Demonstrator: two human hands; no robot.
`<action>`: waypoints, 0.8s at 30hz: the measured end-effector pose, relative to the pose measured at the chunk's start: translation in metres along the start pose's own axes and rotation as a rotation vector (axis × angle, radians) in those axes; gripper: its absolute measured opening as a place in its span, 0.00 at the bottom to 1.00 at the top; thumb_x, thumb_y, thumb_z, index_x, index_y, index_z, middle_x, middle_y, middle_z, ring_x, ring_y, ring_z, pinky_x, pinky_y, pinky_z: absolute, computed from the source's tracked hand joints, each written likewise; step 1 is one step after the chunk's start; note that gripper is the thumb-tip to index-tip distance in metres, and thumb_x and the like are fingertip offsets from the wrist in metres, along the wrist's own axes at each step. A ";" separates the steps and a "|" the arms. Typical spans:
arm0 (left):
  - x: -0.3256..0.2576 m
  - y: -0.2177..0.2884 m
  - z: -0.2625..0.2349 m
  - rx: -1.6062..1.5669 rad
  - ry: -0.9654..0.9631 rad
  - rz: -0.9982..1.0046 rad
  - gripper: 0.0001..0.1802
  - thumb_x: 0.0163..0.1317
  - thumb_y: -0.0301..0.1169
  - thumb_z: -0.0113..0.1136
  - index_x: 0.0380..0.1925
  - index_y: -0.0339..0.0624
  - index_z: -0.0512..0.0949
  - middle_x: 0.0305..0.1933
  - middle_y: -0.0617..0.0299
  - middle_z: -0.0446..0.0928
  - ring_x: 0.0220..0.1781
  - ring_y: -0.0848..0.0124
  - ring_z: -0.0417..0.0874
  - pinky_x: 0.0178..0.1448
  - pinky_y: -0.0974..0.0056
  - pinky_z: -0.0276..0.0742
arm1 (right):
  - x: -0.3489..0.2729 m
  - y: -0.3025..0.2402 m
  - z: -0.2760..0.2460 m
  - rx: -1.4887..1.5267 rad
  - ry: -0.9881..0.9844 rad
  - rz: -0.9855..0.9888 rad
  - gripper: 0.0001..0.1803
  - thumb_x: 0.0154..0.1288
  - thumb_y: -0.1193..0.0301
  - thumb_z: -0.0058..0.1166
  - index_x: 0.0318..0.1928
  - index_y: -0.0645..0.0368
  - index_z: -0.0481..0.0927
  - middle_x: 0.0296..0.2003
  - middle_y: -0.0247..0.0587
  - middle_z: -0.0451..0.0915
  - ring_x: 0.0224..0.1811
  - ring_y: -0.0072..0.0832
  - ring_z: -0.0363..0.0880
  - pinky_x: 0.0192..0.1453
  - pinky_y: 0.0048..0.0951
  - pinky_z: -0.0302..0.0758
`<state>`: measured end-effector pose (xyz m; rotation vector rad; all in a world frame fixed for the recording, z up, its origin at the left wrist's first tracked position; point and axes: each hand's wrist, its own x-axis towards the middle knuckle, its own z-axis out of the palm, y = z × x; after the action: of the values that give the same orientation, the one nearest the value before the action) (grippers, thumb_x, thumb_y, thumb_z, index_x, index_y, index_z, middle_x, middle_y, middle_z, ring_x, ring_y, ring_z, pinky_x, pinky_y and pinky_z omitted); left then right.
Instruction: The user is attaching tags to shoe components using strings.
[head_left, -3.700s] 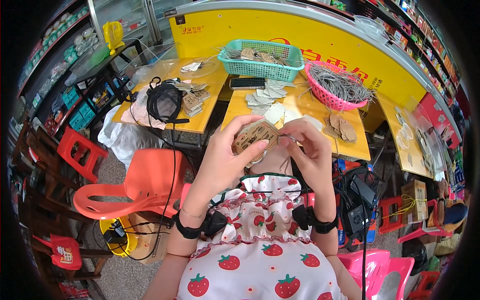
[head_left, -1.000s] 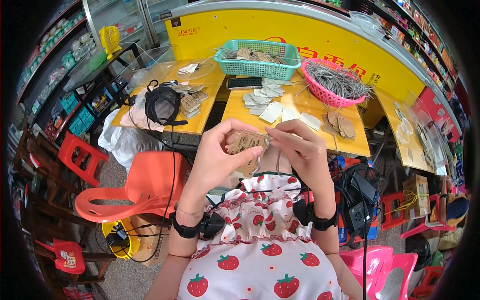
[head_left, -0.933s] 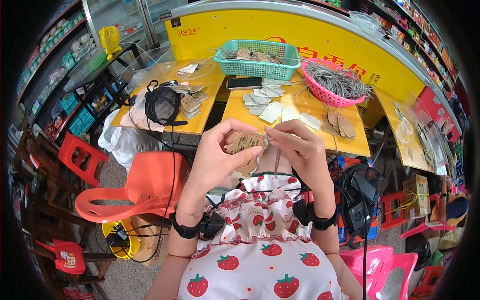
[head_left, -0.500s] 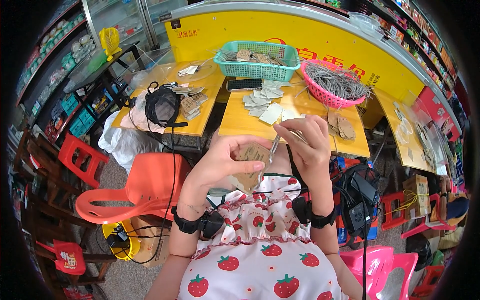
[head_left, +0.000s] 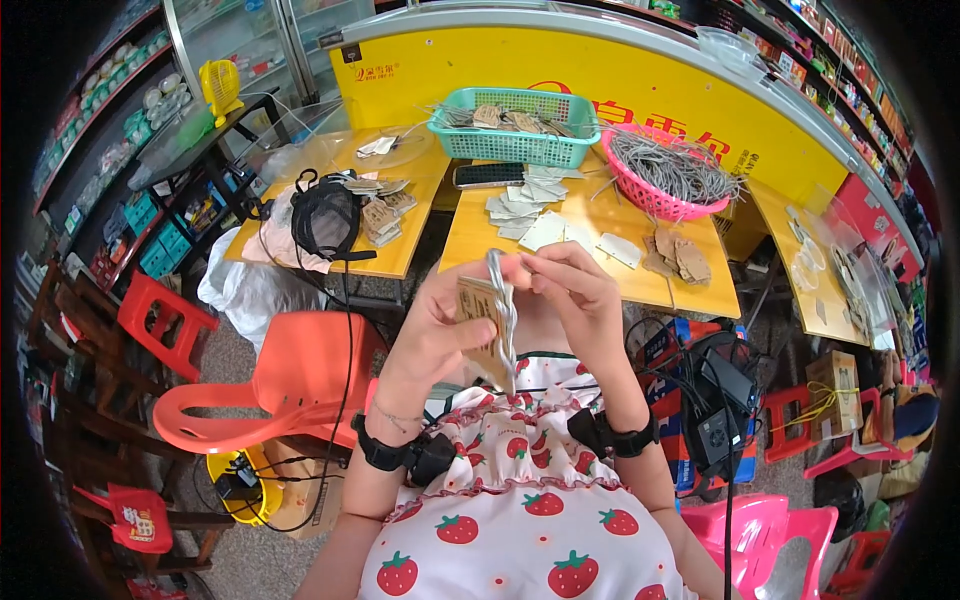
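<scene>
My left hand (head_left: pixel 432 330) holds a small stack of brown cardboard tags (head_left: pixel 482 318) upright in front of my chest. A grey string (head_left: pixel 502 310) hangs along the front of the tags. My right hand (head_left: pixel 572 295) pinches the top end of that string just right of the tags. Both wrists wear black bands. Below them is my white clothing with a strawberry print.
Yellow tables (head_left: pixel 590 215) ahead carry a teal basket of tags (head_left: pixel 512 130), a pink basket of grey strings (head_left: pixel 668 175), loose tags (head_left: pixel 530 200), a phone (head_left: pixel 488 175) and a black bag (head_left: pixel 325 215). An orange plastic chair (head_left: pixel 270 385) stands at my left, a pink one (head_left: pixel 770 540) at my right.
The tags were held flat between both hands; now my left hand has tilted them upright and lowered them, and my right hand has pulled the string up along them.
</scene>
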<state>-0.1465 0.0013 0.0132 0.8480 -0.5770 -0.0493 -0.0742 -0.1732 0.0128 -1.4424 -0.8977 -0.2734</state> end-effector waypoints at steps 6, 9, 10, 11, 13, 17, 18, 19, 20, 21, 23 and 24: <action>0.014 0.004 0.009 0.521 0.196 0.173 0.32 0.54 0.19 0.64 0.61 0.35 0.69 0.63 0.51 0.71 0.59 0.71 0.76 0.61 0.65 0.72 | 0.001 -0.012 -0.006 -0.057 -0.081 0.059 0.17 0.60 0.85 0.54 0.50 0.63 0.82 0.38 0.38 0.77 0.40 0.22 0.75 0.45 0.21 0.72; 0.014 0.005 0.008 0.755 0.186 0.160 0.30 0.55 0.18 0.62 0.61 0.36 0.70 0.65 0.52 0.69 0.63 0.69 0.72 0.63 0.62 0.70 | 0.002 -0.019 -0.005 -0.032 0.013 0.060 0.13 0.59 0.84 0.57 0.45 0.66 0.82 0.36 0.38 0.78 0.37 0.21 0.75 0.43 0.20 0.73; 0.016 0.003 0.010 0.753 0.184 0.158 0.30 0.55 0.18 0.62 0.61 0.36 0.70 0.65 0.52 0.69 0.63 0.69 0.72 0.63 0.62 0.70 | 0.001 -0.019 -0.007 -0.055 0.077 0.098 0.11 0.57 0.84 0.58 0.42 0.67 0.81 0.35 0.37 0.79 0.35 0.20 0.75 0.42 0.21 0.73; 0.017 0.002 0.014 0.813 0.201 0.143 0.29 0.55 0.19 0.63 0.60 0.35 0.71 0.64 0.52 0.70 0.63 0.68 0.73 0.63 0.63 0.71 | 0.000 -0.019 -0.009 -0.077 0.142 0.135 0.09 0.56 0.84 0.60 0.39 0.68 0.81 0.33 0.37 0.79 0.34 0.20 0.76 0.41 0.21 0.74; 0.018 -0.001 0.014 0.873 0.217 0.127 0.28 0.54 0.19 0.63 0.58 0.35 0.72 0.64 0.53 0.72 0.62 0.67 0.74 0.62 0.63 0.71 | 0.000 -0.020 -0.010 -0.092 0.170 0.105 0.08 0.55 0.83 0.61 0.37 0.68 0.80 0.32 0.37 0.80 0.33 0.20 0.77 0.40 0.21 0.74; 0.017 -0.008 0.007 1.223 0.170 0.156 0.31 0.53 0.15 0.62 0.60 0.37 0.71 0.64 0.51 0.71 0.66 0.65 0.71 0.66 0.63 0.67 | 0.000 -0.031 -0.009 -0.103 0.118 0.087 0.07 0.55 0.83 0.61 0.36 0.68 0.81 0.34 0.38 0.80 0.36 0.21 0.78 0.41 0.21 0.75; 0.017 -0.009 0.007 1.275 0.186 0.163 0.31 0.53 0.15 0.62 0.60 0.38 0.71 0.64 0.50 0.71 0.66 0.65 0.71 0.66 0.63 0.68 | 0.001 -0.030 -0.010 -0.102 0.118 0.087 0.07 0.55 0.83 0.61 0.36 0.68 0.81 0.34 0.38 0.80 0.36 0.21 0.78 0.41 0.21 0.75; 0.017 -0.010 0.008 1.275 0.185 0.162 0.31 0.53 0.15 0.62 0.60 0.38 0.71 0.64 0.50 0.71 0.66 0.65 0.71 0.66 0.63 0.68 | 0.001 -0.030 -0.011 -0.076 0.072 0.041 0.07 0.56 0.83 0.61 0.37 0.68 0.82 0.35 0.39 0.80 0.37 0.22 0.78 0.42 0.21 0.75; 0.017 -0.011 0.009 1.299 0.222 0.204 0.27 0.52 0.19 0.64 0.56 0.37 0.74 0.60 0.49 0.74 0.62 0.61 0.75 0.62 0.61 0.70 | 0.002 -0.030 -0.012 -0.050 0.026 -0.006 0.08 0.56 0.83 0.60 0.38 0.68 0.82 0.35 0.40 0.80 0.39 0.23 0.78 0.43 0.22 0.75; 0.018 -0.011 0.010 1.324 0.260 0.246 0.23 0.51 0.22 0.66 0.51 0.37 0.78 0.56 0.48 0.77 0.59 0.57 0.78 0.59 0.59 0.73 | 0.002 -0.033 -0.012 -0.050 0.026 -0.006 0.08 0.56 0.83 0.60 0.38 0.68 0.82 0.35 0.40 0.80 0.39 0.23 0.78 0.43 0.22 0.75; 0.018 -0.011 0.012 1.280 0.247 0.261 0.23 0.52 0.22 0.65 0.51 0.36 0.78 0.56 0.48 0.77 0.59 0.57 0.78 0.59 0.60 0.73 | 0.003 -0.040 -0.014 0.065 -0.009 0.105 0.09 0.56 0.83 0.59 0.39 0.67 0.83 0.37 0.41 0.80 0.41 0.25 0.78 0.44 0.22 0.74; 0.018 -0.010 0.013 1.236 0.233 0.277 0.23 0.52 0.22 0.65 0.51 0.36 0.78 0.56 0.48 0.77 0.59 0.57 0.78 0.59 0.60 0.73 | 0.002 -0.038 -0.014 0.066 -0.010 0.105 0.09 0.56 0.83 0.59 0.39 0.67 0.83 0.37 0.41 0.80 0.41 0.25 0.78 0.44 0.22 0.74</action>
<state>-0.1357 -0.0193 0.0209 1.9213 -0.4651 0.7185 -0.0926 -0.1920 0.0436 -1.4261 -0.8291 -0.1572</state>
